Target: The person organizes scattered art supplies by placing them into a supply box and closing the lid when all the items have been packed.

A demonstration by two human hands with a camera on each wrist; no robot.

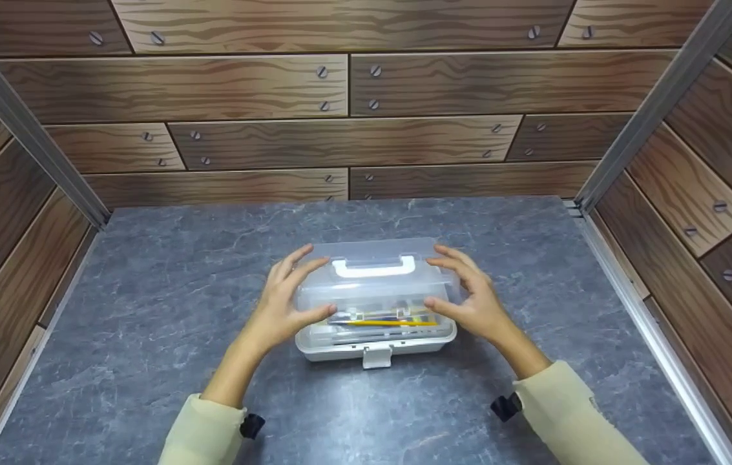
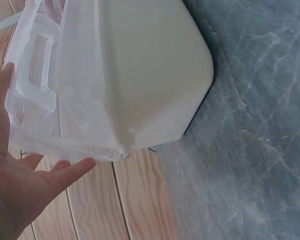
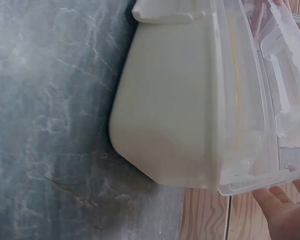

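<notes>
A white plastic storage box (image 1: 340, 354) sits on the table with its clear lid (image 1: 372, 285) raised and tipped back. The lid carries a white handle (image 1: 375, 267). My left hand (image 1: 280, 301) holds the lid's left end, and my right hand (image 1: 477, 298) its right end, thumbs at the front and fingers behind. At the box's front, the white latch (image 1: 376, 357) hangs outward. Inside, a slim yellow stick (image 1: 391, 323) like a pencil lies across a clear tray among other slender items. Both wrist views show the box's pale body (image 2: 155, 70) and the see-through lid.
The box stands on a grey marbled tabletop (image 1: 165, 310). Wood-patterned panels (image 1: 275, 87) rise at the back and sides, with metal posts (image 1: 656, 97) in the corners. A metal rail (image 1: 650, 336) runs along the right edge.
</notes>
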